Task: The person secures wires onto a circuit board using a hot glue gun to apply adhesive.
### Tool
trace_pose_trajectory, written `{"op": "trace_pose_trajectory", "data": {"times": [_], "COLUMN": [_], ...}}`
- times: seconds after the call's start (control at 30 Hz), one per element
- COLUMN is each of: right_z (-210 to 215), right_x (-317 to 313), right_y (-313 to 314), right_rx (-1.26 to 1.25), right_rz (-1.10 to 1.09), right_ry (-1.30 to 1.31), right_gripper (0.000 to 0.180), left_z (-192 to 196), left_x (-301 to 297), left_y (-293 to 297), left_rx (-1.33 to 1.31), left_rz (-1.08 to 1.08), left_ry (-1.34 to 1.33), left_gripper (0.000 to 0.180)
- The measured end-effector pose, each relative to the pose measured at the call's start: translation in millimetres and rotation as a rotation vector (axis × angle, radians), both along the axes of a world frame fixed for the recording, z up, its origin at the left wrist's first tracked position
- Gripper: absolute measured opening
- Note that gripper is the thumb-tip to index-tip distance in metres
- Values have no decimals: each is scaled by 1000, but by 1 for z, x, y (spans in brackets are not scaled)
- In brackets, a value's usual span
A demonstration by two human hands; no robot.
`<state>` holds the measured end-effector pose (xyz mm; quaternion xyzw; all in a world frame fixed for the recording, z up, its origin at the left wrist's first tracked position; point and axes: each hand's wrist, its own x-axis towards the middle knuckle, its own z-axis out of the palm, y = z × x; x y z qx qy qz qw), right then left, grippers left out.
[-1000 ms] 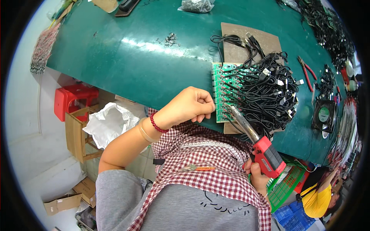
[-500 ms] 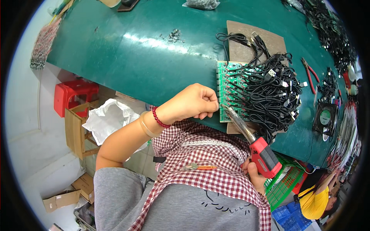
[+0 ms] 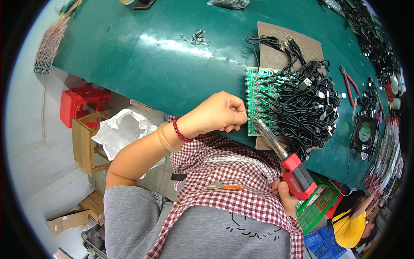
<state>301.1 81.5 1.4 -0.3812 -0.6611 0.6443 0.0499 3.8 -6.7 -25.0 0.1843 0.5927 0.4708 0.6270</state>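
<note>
My left hand (image 3: pixel 221 113) is closed in a pinch at the left edge of a green circuit board panel (image 3: pixel 252 97). Whatever lies between its fingertips is too small to make out. Below the board, my right hand (image 3: pixel 284 198) grips a soldering iron (image 3: pixel 298 177) with a red and black handle. The iron's metal barrel slants up and left, and its tip reaches the board's lower left edge, close to my left fingertips. A thick bundle of black USB cables (image 3: pixel 297 108) covers the board's right side, with wire ends at the board. Small pins line its left edge.
Under the board lies a brown sheet (image 3: pixel 276 52) on the green table (image 3: pixel 151 69). A pile of small pin parts (image 3: pixel 199 39) sits farther back. Red-handled pliers (image 3: pixel 348 84) and a black fan (image 3: pixel 365 134) lie right. Another person in yellow (image 3: pixel 347 231) is at lower right.
The view has shifted slightly, so the table things appear a little farther right. Both hands and the iron keep nearly the same places at the board.
</note>
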Motion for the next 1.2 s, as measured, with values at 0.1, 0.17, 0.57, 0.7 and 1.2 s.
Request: {"op": "trace_pose_trajectory", "data": {"times": [0.1, 0.17, 0.57, 0.7, 1.2], "right_z": [0, 3, 9, 14, 14], "right_x": [0, 0, 2, -4, -4], "right_y": [5, 5, -1, -4, -1], "right_rx": [-35, -46, -44, -52, -126], "right_rz": [86, 102, 10, -69, -98], "right_ry": [26, 30, 24, -21, 47], "right_gripper": [14, 15, 15, 18, 27], "left_z": [0, 1, 0, 0, 0], "left_x": [0, 1, 1, 3, -1], "left_y": [0, 0, -1, -1, -2], "left_rx": [0, -12, 9, -4, 6], "left_rz": [2, 7, 15, 16, 13], "left_ry": [3, 8, -4, -1, 31], "left_gripper": [11, 11, 9, 9, 11]}}
